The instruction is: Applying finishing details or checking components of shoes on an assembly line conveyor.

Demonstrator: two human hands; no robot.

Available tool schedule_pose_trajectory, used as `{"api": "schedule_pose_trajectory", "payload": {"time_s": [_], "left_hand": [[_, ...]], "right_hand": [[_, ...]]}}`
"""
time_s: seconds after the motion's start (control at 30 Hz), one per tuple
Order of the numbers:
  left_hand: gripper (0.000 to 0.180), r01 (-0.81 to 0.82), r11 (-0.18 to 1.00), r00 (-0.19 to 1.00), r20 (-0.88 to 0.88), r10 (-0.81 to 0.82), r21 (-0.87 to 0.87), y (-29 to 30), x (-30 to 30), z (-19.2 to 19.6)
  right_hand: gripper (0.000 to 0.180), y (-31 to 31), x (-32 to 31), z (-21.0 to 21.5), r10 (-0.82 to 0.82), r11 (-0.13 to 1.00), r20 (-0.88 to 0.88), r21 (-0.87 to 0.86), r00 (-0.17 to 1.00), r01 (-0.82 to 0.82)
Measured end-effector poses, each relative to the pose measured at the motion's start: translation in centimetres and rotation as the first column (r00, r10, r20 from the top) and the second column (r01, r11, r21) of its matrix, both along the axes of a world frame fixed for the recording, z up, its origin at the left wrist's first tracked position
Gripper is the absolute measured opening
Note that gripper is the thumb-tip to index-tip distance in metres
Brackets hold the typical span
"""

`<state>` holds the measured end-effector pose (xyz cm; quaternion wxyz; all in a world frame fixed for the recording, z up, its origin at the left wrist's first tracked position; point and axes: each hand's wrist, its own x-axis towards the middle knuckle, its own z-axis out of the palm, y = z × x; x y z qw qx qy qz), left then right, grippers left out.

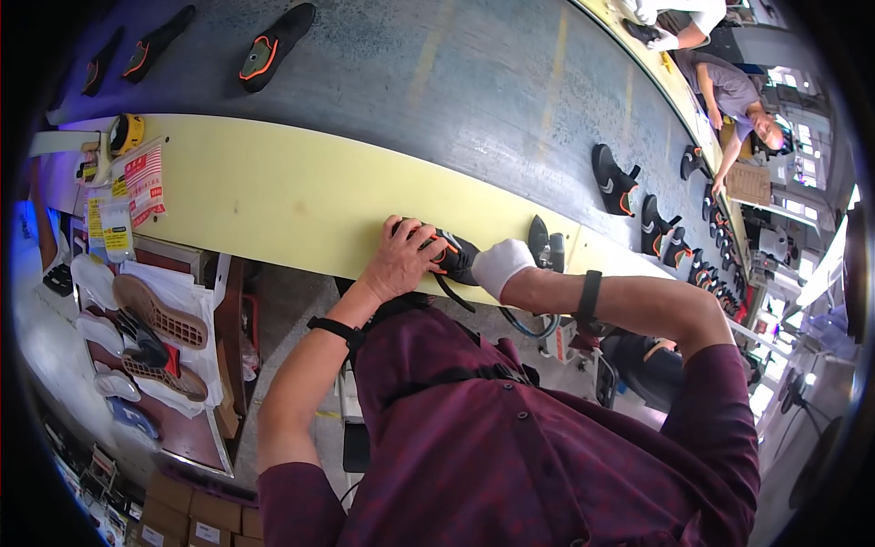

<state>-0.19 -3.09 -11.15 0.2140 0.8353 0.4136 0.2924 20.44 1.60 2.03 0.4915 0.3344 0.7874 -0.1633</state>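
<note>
A black shoe with orange trim (453, 256) rests at the near edge of the yellow workbench (273, 191). My left hand (401, 260), bare, is clamped over its left side. My right hand (499, 266), in a white glove, presses against its right end. Both hands hold the shoe down against the bench edge. A black strap or lace hangs from the shoe below my hands.
Beyond the bench runs a grey conveyor belt (456, 82) carrying several black shoes (615, 182). A rack at the left holds brown and white soles (159, 314). A yellow tool (126, 133) and printed sheets lie at the bench's left end. Other workers (738, 100) sit at the far right.
</note>
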Motion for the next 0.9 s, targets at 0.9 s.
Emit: {"api": "schedule_pose_trajectory", "payload": {"time_s": [0.9], "left_hand": [[0.059,-0.129,0.983,0.992,-0.034,0.125,-0.133,-2.9,4.8,1.8]], "right_hand": [[0.026,-10.9,4.0,-6.0,-0.503,0.006,-0.719,-0.559,-0.481,0.829]]}}
